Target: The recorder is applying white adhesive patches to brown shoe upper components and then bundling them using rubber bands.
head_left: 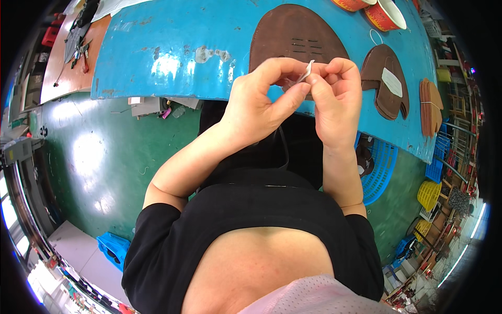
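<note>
A small, thin white strip (309,70), paper or cloth, is held up between my two hands over the near edge of the blue table (157,57). My left hand (259,104) pinches it from one side, thumb and fingertips together. From the other side my right hand (339,99) closes thumb and forefinger on its lower end. Just beyond the hands lies a large rounded brown leather piece (293,29) with several dark slits, partly covered by the fingers. To the right rest stacked brown leather pieces (372,65) with a white paper label (391,82) on top.
Two red and yellow paper tubs (386,17) stand at the far right, near a thin white loop (375,36). A bundle of tan leather pieces (430,107) sits at the right edge. Below is a blue basket (384,170); left, a wooden bench (97,44) with tools.
</note>
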Available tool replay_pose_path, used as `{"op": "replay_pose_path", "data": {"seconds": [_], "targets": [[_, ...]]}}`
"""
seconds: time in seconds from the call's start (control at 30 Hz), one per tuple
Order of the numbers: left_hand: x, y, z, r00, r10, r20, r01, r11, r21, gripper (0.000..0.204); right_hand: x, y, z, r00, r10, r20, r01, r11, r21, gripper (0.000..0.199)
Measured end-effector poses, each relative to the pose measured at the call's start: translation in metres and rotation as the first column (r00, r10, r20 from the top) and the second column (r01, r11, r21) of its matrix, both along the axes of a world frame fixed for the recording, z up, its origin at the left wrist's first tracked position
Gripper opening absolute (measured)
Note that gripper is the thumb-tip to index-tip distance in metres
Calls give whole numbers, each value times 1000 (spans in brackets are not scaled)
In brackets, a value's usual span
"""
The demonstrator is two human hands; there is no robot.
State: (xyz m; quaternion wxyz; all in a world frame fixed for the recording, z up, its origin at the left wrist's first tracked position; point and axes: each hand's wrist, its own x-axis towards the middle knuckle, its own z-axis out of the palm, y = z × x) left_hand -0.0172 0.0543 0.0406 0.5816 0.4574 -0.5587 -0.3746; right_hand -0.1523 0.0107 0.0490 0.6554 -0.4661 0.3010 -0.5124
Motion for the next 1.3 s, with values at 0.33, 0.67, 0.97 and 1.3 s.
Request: {"op": "replay_pose_path", "data": {"seconds": [0.33,0.67,0.97,1.3], "targets": [[11,-6,2,998,21,55,-28,991,134,16,-4,0,-4,983,9,-183,-40,986,-161,29],[6,-7,-5,963,42,-266,-7,991,130,13,-14,-9,1,980,90,-177,-85,996,37,10],[12,-5,-4,830,63,-555,131,944,304,12,-9,-7,-11,968,202,-150,-190,978,87,14],[16,-13,-17,870,11,-494,103,974,204,11,-9,-7,-18,971,49,-233,-61,997,-47,10]]}}
